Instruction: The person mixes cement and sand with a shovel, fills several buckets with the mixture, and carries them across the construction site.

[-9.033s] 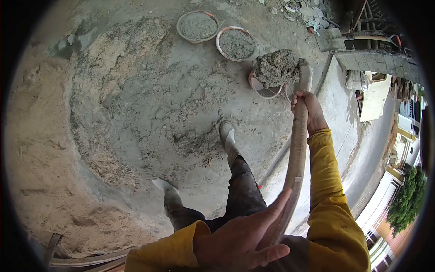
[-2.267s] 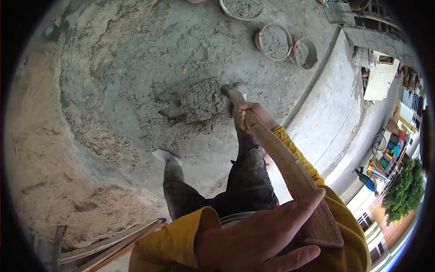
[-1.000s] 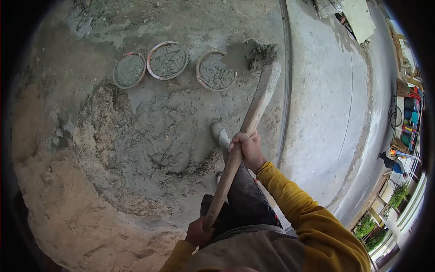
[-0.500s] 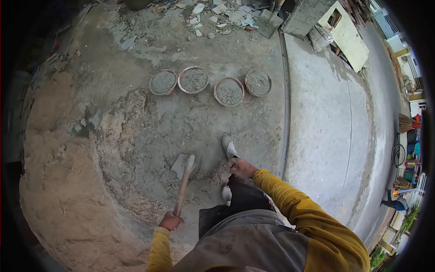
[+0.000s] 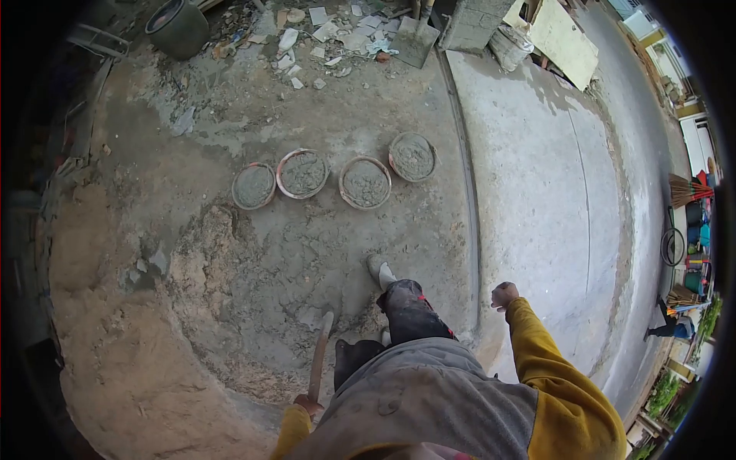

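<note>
My left hand (image 5: 309, 404) is wrapped round the wooden handle of a hoe (image 5: 319, 360), low in the view. The hoe's head rests in grey wet mortar (image 5: 276, 284) spread over the ground, and its blade is partly buried. My right hand (image 5: 504, 295) is held out to the right above the pale concrete strip, its fingers curled in with nothing visible in them. Beyond my boot (image 5: 379, 268), several round buckets (image 5: 365, 207) filled with wet mortar stand in a rough row.
A sandy heap (image 5: 146, 353) lies on the left. Broken tile rubble (image 5: 337, 38), a shovel (image 5: 416, 42) and a dark tub (image 5: 178, 31) are at the far side. A concrete slab (image 5: 529, 192) runs along the right. A person (image 5: 675, 328) is at the far right.
My right hand has swung away from my leg, out to the right. My left hand and the hoe handle sit lower in view, and the view has tilted, showing more of the far ground.
</note>
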The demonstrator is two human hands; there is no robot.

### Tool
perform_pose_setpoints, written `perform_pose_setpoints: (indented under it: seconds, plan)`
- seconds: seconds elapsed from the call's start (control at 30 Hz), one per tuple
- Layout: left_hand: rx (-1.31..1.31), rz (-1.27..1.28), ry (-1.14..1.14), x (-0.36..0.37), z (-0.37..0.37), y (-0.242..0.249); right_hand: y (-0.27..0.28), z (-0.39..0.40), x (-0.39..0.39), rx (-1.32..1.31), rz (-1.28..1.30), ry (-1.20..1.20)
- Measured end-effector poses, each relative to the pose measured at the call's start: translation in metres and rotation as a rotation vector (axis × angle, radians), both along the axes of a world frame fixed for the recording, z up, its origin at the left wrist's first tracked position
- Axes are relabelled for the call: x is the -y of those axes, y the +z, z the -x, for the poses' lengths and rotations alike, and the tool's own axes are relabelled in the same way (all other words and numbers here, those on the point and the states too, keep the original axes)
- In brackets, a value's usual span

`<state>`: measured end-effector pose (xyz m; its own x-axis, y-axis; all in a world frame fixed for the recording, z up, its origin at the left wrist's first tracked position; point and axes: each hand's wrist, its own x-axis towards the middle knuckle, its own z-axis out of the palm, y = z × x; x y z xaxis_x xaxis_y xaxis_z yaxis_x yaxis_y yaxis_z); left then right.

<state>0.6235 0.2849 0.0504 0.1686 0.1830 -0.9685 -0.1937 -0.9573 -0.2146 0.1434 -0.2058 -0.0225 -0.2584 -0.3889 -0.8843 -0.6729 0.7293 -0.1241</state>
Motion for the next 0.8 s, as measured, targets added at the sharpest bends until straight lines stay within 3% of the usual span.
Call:
perform_pose_setpoints:
  seconds: [0.07, 0.17, 0.27, 0.47, 0.63, 0.7, 0.73, 0.77, 0.8]
  plan:
    - [0.119, 0.021, -0.166, 0.006, 0.007, -0.002, 0.020, -0.064, 0.025, 0.118, -0.009, 0.091]
    - [0.188, 0.027, -0.187, -0.008, 0.001, -0.009, 0.032, -0.144, 0.066, 0.400, 0.167, 0.310]
    - [0.297, 0.032, -0.209, -0.001, 0.001, -0.021, 0.067, -0.210, 0.106, 0.603, 0.310, 0.324]
    - [0.480, 0.075, -0.209, 0.001, -0.002, -0.040, 0.068, -0.235, 0.153, 0.563, 0.338, 0.374]
    - [0.587, 0.082, -0.096, 0.040, -0.015, -0.067, 0.042, -0.204, 0.162, 0.129, 0.068, 0.384]
    - [0.323, 0.468, 0.304, 0.087, -0.052, -0.081, 0.062, -0.202, 0.166, 0.052, -0.068, 0.353]
    - [0.395, 0.657, 0.695, 0.119, -0.053, -0.076, 0.075, -0.211, 0.170, 0.042, -0.135, 0.359]
    - [0.316, 0.768, 0.635, 0.156, -0.070, -0.061, 0.085, -0.219, 0.174, 0.073, -0.142, 0.370]
    - [0.254, 0.686, 0.864, 0.192, -0.082, -0.061, 0.094, -0.229, 0.179, 0.103, -0.151, 0.377]
